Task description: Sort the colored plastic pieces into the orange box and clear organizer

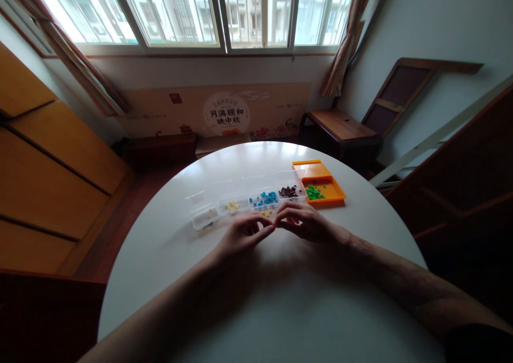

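Grip: left hand (245, 230) and right hand (308, 224) meet tip to tip; cannot tell whether they pinch anything
Yellow pieces (263, 214): just beyond both hands
Clear box (241, 210): compartments holding pale yellow pieces (231, 206), blue pieces (270, 197), dark pieces (289, 192)
Orange tray (326, 201): green pieces (315, 193) inside, beside the box
White table (168, 256): under all

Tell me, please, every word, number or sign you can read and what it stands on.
"月满颐和": on the pale round emblem of the long beige printed panel.
"映中秋": same emblem, below.
Too small or blurred: arched lettering above, tiny script at both sides, dark red square mark.
None legible on the clear plastic compartment box.
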`<state>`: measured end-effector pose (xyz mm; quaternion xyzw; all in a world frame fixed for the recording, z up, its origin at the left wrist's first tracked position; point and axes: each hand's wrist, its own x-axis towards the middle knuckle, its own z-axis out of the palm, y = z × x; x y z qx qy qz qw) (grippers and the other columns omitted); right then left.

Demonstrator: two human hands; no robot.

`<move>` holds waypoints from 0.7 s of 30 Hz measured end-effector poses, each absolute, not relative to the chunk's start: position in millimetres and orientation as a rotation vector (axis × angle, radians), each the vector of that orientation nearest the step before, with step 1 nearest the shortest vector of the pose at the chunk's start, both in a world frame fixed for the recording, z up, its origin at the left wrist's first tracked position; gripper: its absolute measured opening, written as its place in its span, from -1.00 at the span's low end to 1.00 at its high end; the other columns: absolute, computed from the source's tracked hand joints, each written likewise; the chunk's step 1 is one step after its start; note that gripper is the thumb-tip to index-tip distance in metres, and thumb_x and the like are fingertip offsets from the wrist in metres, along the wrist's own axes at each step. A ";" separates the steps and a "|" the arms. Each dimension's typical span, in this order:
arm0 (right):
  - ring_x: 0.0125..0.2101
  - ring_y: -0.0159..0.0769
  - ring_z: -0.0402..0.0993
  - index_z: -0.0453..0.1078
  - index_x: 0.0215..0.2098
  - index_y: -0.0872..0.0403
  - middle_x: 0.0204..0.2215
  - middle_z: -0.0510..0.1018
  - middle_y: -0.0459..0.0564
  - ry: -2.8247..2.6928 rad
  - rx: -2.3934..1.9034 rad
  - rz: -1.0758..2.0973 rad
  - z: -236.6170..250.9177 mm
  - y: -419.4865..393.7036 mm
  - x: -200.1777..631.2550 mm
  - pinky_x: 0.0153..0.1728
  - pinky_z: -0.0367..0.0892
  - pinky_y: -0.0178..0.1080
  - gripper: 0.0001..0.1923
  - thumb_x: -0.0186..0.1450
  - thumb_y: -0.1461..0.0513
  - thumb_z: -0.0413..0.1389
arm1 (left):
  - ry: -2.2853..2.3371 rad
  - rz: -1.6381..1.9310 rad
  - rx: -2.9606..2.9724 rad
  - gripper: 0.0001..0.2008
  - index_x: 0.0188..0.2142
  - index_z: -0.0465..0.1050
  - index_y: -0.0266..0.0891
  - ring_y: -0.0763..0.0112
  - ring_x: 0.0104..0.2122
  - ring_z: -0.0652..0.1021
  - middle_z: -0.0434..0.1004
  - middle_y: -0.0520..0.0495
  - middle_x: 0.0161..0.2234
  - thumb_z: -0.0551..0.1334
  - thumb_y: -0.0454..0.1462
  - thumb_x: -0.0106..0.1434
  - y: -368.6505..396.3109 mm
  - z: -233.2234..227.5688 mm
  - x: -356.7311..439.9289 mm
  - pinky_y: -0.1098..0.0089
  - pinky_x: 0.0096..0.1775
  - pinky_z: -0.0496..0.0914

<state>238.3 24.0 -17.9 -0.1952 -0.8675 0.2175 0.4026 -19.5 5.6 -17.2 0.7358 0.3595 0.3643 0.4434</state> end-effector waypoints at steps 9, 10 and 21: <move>-0.29 -0.35 0.54 0.52 -0.03 0.03 -0.13 0.62 0.05 -2.219 -0.496 0.504 -20.3 24.1 237.2 -0.27 0.48 -0.30 -0.91 0.61 0.22 0.16 | 0.901 0.918 1.839 -0.73 -0.17 0.70 -0.26 0.56 -0.49 0.28 0.55 -0.01 -0.35 0.41 -0.07 0.45 3.2 -13.7 -18.6 0.48 -0.45 0.19; -0.29 -0.35 0.54 0.52 -0.03 0.03 -0.13 0.62 0.05 -2.218 -0.495 0.506 -20.3 23.8 237.0 -0.27 0.48 -0.30 -0.91 0.61 0.21 0.16 | 0.900 0.917 1.842 -0.73 -0.17 0.70 -0.26 0.56 -0.49 0.28 0.56 -0.01 -0.34 0.41 -0.08 0.45 3.3 -13.4 -18.6 0.48 -0.45 0.19; -0.43 -0.41 0.45 0.46 -0.05 0.03 -0.18 0.64 -0.02 -2.236 -0.684 0.363 -23.0 24.4 241.2 -0.38 0.35 -0.32 -0.90 0.57 0.17 0.22 | 0.911 0.977 1.881 -0.75 -0.17 0.72 -0.26 0.56 -0.49 0.30 0.56 -0.04 -0.33 0.41 -0.10 0.45 5.0 -12.2 -21.5 0.48 -0.46 0.18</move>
